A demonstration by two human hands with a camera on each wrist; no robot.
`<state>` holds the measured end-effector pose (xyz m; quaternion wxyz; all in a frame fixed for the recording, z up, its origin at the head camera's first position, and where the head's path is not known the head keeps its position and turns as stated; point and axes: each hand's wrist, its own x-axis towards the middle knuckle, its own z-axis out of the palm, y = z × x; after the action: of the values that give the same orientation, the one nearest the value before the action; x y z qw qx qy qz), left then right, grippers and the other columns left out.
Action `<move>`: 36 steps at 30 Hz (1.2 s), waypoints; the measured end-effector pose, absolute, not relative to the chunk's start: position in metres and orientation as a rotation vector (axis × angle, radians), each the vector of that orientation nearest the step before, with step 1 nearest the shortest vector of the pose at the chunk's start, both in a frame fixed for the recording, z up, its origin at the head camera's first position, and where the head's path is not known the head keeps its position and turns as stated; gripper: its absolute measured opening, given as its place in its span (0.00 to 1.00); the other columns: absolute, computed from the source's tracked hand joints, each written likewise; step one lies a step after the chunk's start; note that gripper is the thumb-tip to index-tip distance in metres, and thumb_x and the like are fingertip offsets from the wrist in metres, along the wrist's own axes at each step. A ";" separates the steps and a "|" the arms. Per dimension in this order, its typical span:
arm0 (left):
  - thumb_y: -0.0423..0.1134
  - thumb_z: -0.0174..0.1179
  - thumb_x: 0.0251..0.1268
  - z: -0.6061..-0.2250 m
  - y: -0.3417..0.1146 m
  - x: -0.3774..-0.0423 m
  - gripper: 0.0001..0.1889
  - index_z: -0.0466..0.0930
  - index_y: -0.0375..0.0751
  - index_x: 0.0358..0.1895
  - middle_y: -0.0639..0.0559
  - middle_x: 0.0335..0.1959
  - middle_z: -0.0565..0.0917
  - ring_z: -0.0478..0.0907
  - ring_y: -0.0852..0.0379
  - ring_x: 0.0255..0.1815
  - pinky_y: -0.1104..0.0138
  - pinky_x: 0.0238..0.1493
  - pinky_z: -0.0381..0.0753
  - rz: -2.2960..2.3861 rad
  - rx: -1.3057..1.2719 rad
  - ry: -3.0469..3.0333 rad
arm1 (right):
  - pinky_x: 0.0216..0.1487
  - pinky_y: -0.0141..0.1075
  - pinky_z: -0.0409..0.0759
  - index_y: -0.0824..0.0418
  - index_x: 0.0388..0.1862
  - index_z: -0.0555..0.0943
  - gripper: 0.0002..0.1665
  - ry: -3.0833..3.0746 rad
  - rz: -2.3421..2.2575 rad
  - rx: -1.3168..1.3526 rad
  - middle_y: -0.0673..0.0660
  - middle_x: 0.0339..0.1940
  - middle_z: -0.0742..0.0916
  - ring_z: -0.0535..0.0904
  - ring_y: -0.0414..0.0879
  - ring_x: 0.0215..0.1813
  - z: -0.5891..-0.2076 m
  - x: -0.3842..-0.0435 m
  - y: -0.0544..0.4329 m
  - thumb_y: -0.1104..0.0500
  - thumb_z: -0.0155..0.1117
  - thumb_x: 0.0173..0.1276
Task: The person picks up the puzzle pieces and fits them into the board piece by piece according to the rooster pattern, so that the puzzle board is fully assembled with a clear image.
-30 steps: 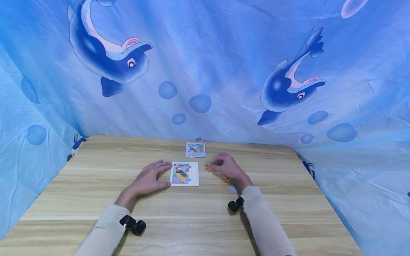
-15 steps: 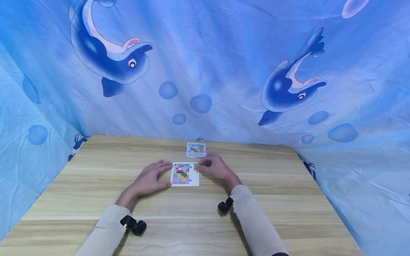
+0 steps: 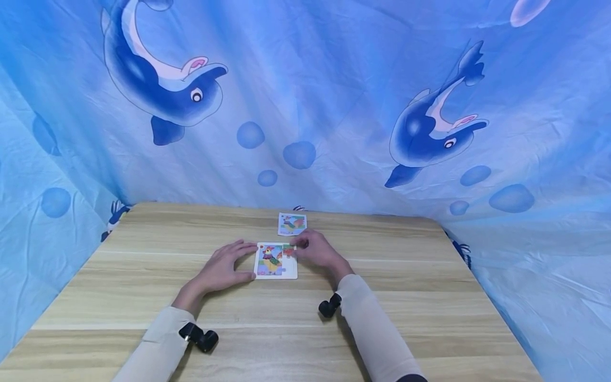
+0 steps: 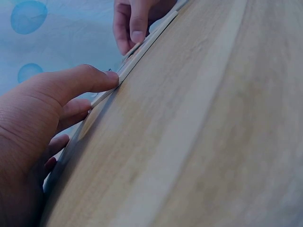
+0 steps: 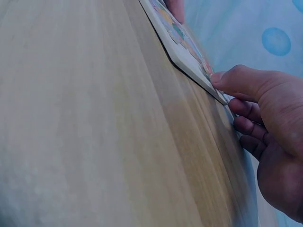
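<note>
A white-framed jigsaw board [image 3: 290, 274] with a partly filled bird picture lies on the table in the head view. My left hand [image 3: 221, 268] rests at its left edge, thumb at the near corner and index finger at the far corner. With thumb and fingers, my right hand [image 3: 317, 249] pinches a red and green puzzle piece [image 3: 287, 250] at the board's upper right part. In the right wrist view my right thumb [image 5: 236, 81] lies over the board's edge, the other fingers curled below it. How fully the piece is seated cannot be told.
Behind the board lies a small card [image 3: 291, 224] with the same bird picture. The wooden table [image 3: 277, 329] ends at a blue dolphin-print cloth [image 3: 334, 106]. Black wrist cameras [image 3: 205, 339] sit on both sleeves. My right forearm covers where loose pieces lay.
My right hand has moved left, carrying the puzzle piece from beside the board onto its upper right part. Loose pieces seen earlier are now hidden by the right arm. The left hand stays put.
</note>
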<state>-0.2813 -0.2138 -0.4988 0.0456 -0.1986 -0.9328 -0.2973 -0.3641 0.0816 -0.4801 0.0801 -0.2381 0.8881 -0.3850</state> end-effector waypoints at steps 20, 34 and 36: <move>0.56 0.70 0.59 -0.500 -0.213 -0.281 0.39 0.74 0.46 0.74 0.42 0.76 0.72 0.60 0.33 0.81 0.30 0.77 0.55 -0.877 -0.617 -2.846 | 0.53 0.38 0.80 0.54 0.52 0.89 0.16 2.689 -1.123 -0.702 0.50 0.46 0.82 0.77 0.45 0.48 -0.481 -0.363 0.079 0.58 0.73 0.64; 0.56 0.70 0.59 -0.500 -0.213 -0.281 0.39 0.73 0.47 0.74 0.43 0.77 0.72 0.59 0.32 0.81 0.30 0.77 0.54 -0.887 -0.609 -2.846 | 0.52 0.37 0.79 0.53 0.50 0.90 0.12 2.659 -1.175 -0.713 0.50 0.46 0.84 0.77 0.45 0.47 -0.481 -0.359 0.073 0.58 0.72 0.68; 0.56 0.70 0.59 -0.500 -0.213 -0.281 0.40 0.73 0.47 0.74 0.43 0.77 0.72 0.59 0.32 0.81 0.30 0.77 0.54 -0.890 -0.607 -2.846 | 0.52 0.37 0.80 0.53 0.50 0.90 0.12 2.665 -1.170 -0.721 0.50 0.46 0.84 0.77 0.44 0.47 -0.482 -0.360 0.073 0.58 0.72 0.68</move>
<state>-0.2807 -0.2131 -0.5000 0.0490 -0.1992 -0.9341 -0.2921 -0.3596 0.0729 -0.4823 0.0714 -0.2398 0.8866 -0.3890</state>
